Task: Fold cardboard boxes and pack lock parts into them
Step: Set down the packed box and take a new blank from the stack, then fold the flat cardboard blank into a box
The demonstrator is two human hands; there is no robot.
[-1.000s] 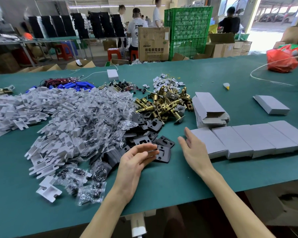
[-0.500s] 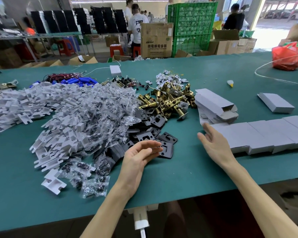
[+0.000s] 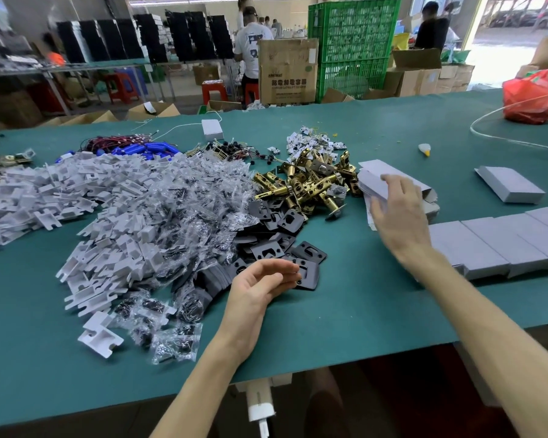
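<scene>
My right hand (image 3: 397, 213) reaches over a stack of flat grey box blanks (image 3: 374, 177), fingers spread and touching the top one. My left hand (image 3: 260, 287) hovers palm up and empty, fingers loosely curled, beside a heap of black strike plates (image 3: 285, 248). Brass latch bolts (image 3: 307, 184) lie in a pile behind the plates. Folded grey boxes (image 3: 500, 241) stand in a row at the right, and one more folded box (image 3: 508, 184) sits apart behind them.
Clear bags of screws (image 3: 184, 213) and white plastic inserts (image 3: 45, 191) cover the left of the green table (image 3: 361, 311). Blue parts and wires (image 3: 140, 148), a red bag (image 3: 532, 99) and a glue bottle (image 3: 424, 150) lie farther back. People work behind the table.
My right hand has moved forward and to the right from the table in front of me up onto the stack of flat blanks. My left hand has stayed by the black plates.
</scene>
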